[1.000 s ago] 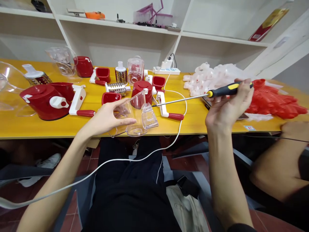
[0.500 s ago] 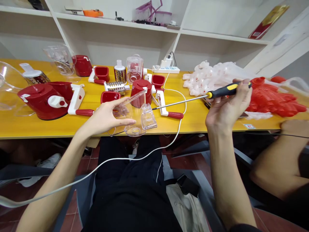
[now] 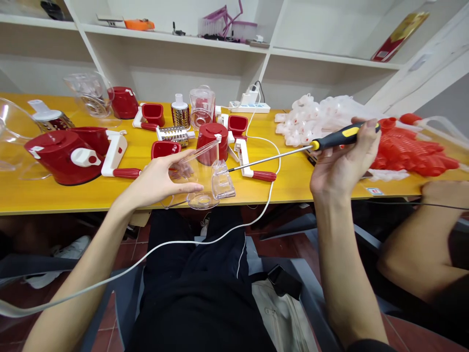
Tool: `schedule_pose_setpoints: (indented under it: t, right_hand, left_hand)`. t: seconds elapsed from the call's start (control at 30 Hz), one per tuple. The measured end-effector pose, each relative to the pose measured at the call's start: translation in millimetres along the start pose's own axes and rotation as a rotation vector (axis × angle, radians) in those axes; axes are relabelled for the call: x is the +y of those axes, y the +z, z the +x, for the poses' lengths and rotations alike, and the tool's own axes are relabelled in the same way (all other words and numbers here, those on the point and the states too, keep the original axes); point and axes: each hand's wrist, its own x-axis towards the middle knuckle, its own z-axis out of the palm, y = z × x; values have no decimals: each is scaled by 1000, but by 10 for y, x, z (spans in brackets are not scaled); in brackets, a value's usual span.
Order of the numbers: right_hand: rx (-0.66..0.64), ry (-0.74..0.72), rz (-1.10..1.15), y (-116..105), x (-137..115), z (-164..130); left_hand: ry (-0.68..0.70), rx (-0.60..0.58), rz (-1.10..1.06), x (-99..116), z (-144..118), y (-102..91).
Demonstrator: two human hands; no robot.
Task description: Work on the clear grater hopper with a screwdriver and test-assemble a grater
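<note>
My left hand [image 3: 157,181] is wrapped round a clear plastic grater housing [image 3: 205,183], held tilted over the table's front edge. My right hand [image 3: 344,156] grips a screwdriver [image 3: 335,139] by its black and yellow handle. The long metal shaft points left, and its tip is at the right side of the clear housing; whether it touches cannot be made out. Just behind the housing are a red grater base [image 3: 213,139] and a white crank with a red handle [image 3: 264,176].
More red bases [image 3: 66,156], metal grater drums [image 3: 172,134] and red cups [image 3: 153,115] stand on the yellow table [image 3: 146,198]. White plastic parts [image 3: 311,117] and red parts [image 3: 414,151] are piled right. A white cable [image 3: 216,239] crosses before me. Someone's arm [image 3: 421,239] is at right.
The view has shifted slightly. Both hands keep their grips, and the screwdriver tip stays beside the clear housing.
</note>
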Motion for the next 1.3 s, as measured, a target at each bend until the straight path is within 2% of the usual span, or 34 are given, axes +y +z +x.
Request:
schedule_pose_setpoints:
  t: [0.27, 0.67, 0.8, 1.03, 1.17, 1.3]
  right_hand:
    - [-62, 27, -13, -37, 30, 30]
    - [-352, 211, -106, -293, 148, 153]
    - [-346, 211, -107, -312, 155, 156]
    - [-220, 164, -98, -237, 120, 154]
    - [-260, 142, -87, -225, 85, 134]
    - [-335, 208, -48, -289, 92, 156]
  left_hand:
    - [-18, 28, 42, 26, -4, -7]
    - [5, 61, 39, 25, -11, -15]
    - [11, 56, 44, 36, -14, -17]
    - [11, 33, -4, 19, -3, -15]
    - [0, 29, 14, 17, 3, -8]
    - [3, 22, 4, 34, -7, -15]
